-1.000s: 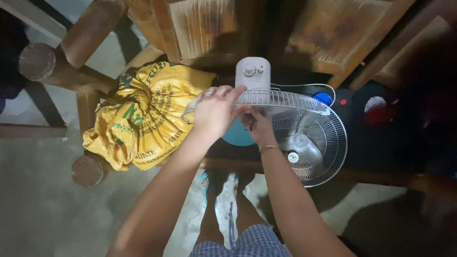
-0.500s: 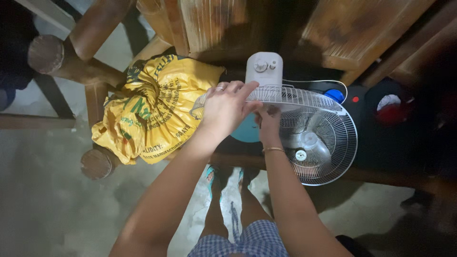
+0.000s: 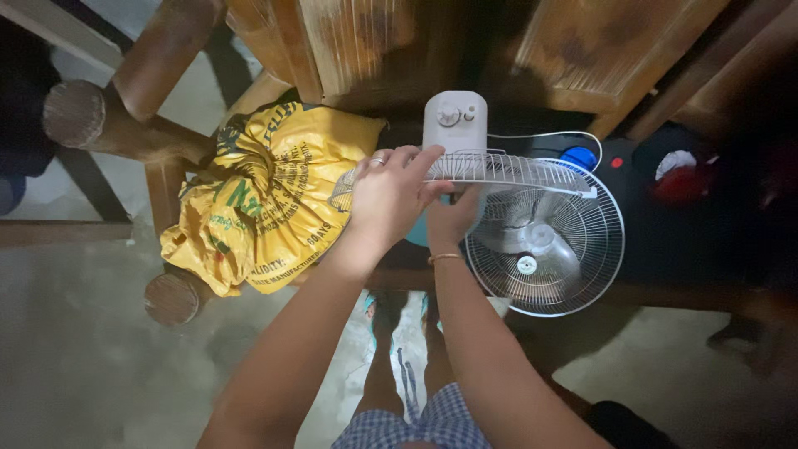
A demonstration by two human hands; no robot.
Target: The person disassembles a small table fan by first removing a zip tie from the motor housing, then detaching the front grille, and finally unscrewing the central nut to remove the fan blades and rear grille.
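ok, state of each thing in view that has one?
left hand: fingers curled over the guard rim
right hand: under the guard, grip hidden
rear wire guard: tilted, held at its rim
front wire guard: leaning, off the fan
control housing: upright, knobs facing up
yellow sack: tied shut, resting on the bench

White wire fan grille (image 3: 499,169), tilted, front grille (image 3: 549,249) hanging open

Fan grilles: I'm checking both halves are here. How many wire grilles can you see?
2. One grille lies edge-on under the left hand; the other grille hangs open to the right, beside the right hand.
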